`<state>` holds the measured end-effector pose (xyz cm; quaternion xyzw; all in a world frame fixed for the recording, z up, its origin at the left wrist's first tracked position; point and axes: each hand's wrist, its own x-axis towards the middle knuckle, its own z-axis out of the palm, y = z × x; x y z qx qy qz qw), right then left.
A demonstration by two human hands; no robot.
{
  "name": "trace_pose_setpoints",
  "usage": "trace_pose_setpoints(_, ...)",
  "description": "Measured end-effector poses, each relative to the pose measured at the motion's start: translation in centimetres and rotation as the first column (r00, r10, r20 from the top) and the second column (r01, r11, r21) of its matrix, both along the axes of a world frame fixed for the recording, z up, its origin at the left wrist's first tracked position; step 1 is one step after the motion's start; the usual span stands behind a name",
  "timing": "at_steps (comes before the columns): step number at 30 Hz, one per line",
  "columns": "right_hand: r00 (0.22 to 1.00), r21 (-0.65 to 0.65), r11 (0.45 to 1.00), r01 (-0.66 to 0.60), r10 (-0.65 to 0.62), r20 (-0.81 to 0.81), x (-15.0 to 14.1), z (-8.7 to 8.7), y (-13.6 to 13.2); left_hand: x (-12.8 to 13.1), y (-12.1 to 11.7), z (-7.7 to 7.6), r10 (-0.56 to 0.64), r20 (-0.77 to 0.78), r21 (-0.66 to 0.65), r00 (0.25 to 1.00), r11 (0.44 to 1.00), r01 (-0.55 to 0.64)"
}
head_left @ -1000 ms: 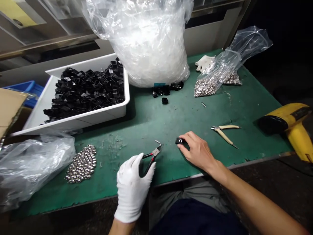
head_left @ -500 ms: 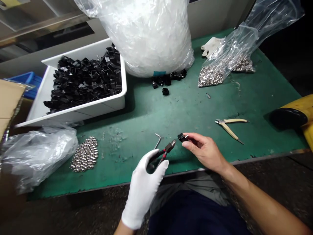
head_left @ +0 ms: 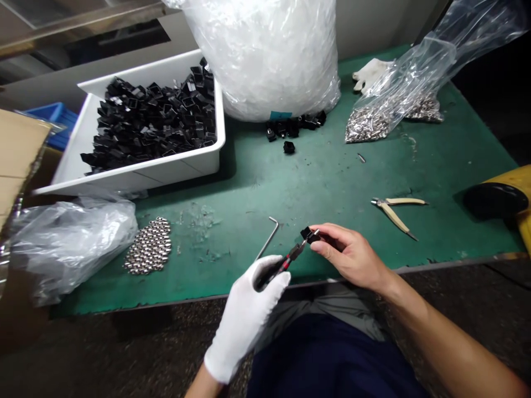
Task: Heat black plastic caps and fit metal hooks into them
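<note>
My left hand (head_left: 253, 298), in a white glove, is closed round the dark handles of a pair of cutting pliers (head_left: 292, 255) with red bands. The pliers' jaws meet the near side of a small black plastic part (head_left: 308, 234). That part, with a bright metal pin sticking out, is pinched between the thumb and fingers of my bare right hand (head_left: 350, 255). Whether the jaws bite into it I cannot tell. Just left of the pliers an Allen key (head_left: 267, 239) lies on the green table (head_left: 249, 204), its lower end by my gloved fingers.
A white bin (head_left: 178, 169) holds many black parts. Beside it stands a large plastic bag (head_left: 274, 61), with several black parts (head_left: 290, 127) at its foot. Metal pieces (head_left: 149, 247) lie left; cream-handled pliers (head_left: 396, 213) and a bag of metal pins (head_left: 369, 122) are right.
The pliers have moved up and right, from apart to meeting the black part, and their handles have come closer together. The whole view has shifted slightly. My right hand keeps its pinch.
</note>
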<state>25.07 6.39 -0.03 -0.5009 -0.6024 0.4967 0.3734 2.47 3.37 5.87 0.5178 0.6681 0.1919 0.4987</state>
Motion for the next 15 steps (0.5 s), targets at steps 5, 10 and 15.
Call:
trace_pose_setpoints(5, 0.999, 0.008, 0.999, -0.041, 0.041, 0.026, 0.1, 0.4, 0.0, -0.4, -0.4, -0.4, -0.042, 0.019, -0.021, 0.999, 0.999, 0.042)
trace_pose_setpoints(10, 0.997, 0.003, 0.998, -0.066, 0.066, 0.03, 0.2, 0.6, -0.1, -0.4, -1.0, -1.1, -0.066, 0.066, -0.019, 0.996, 0.998, 0.067)
trace_pose_setpoints(15, 0.997, 0.019, 0.997, -0.077, 0.076, 0.033, -0.2, 1.3, -0.2, -0.4, -1.8, -2.7, -0.051, 0.15, -0.055, 0.987, 0.997, 0.06)
